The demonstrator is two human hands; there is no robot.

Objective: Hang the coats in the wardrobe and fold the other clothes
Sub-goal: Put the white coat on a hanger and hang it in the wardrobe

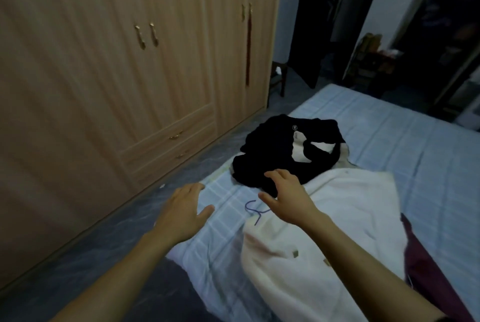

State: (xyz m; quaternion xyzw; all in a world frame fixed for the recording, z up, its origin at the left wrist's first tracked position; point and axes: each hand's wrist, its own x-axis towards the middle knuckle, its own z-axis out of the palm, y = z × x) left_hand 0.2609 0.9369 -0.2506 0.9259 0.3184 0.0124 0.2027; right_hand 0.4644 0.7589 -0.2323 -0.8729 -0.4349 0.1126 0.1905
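A white fluffy coat (335,220) lies spread on the bed (405,140) with a blue hanger hook (253,208) sticking out at its collar. Beyond it sits a crumpled black garment (280,150) with white patches. My right hand (288,195) hovers with fingers spread over the near edge of the black garment and the coat's collar, holding nothing. My left hand (184,211) is open, palm down, above the bed's left edge. The wooden wardrobe (104,62) stands to the left with its doors closed.
A dark red cloth (431,264) lies under the coat's right side. A strip of dark marbled floor (78,264) runs between bed and wardrobe. A chair (279,75) and a dark doorway (324,23) are at the back; cluttered shelves (374,54) stand beyond.
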